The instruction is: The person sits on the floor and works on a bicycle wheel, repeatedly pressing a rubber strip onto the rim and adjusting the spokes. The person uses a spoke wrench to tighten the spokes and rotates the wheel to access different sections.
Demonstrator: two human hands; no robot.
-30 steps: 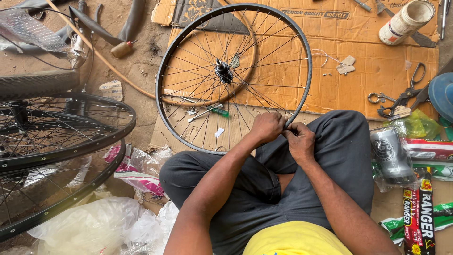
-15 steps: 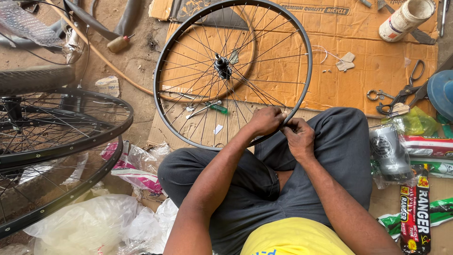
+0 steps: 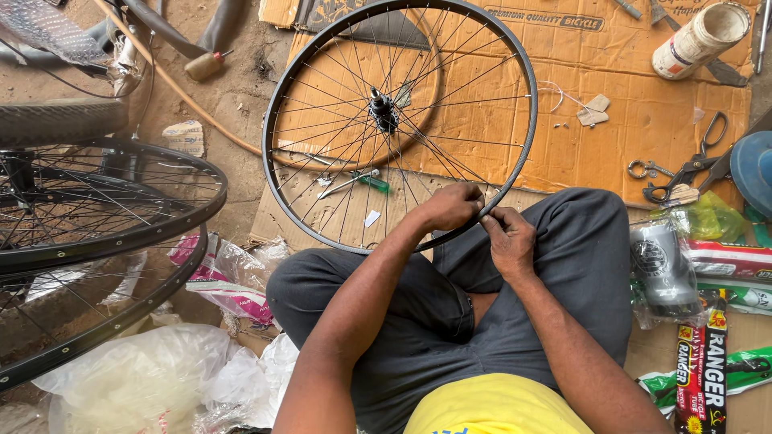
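On your lap, the wheel (image 3: pixel 400 120) stands tilted, its near edge resting against your knees and its far side leaning out over the cardboard (image 3: pixel 643 120). Your left hand (image 3: pixel 452 206) is closed over the rim (image 3: pixel 273 120) at its lowest stretch, fingers curled round it. Your right hand (image 3: pixel 510 239) sits just beside, thumb and fingertips pinched together at the rim's edge; whether something small is between them, I cannot tell.

Judging from that pinch, you are working on a fitting at the rim where a spoke (image 3: pixel 450 161) ends. To do it well, hold the rim firm with your left hand so the wheel does not roll, and keep that grip close to the spot being worked. Let your right fingertips turn in small, even amounts rather than one hard twist. Brace the rim against your thigh, since the hub (image 3: pixel 383 106) hangs free and will swing the wheel if you loosen up.

A screwdriver (image 3: pixel 358 182) with a green handle lies on the cardboard behind the spokes, and scissors (image 3: pixel 691 165) lie well off to your right. A second wheel (image 3: pixel 104 201) stands near on your left, apart from your work.
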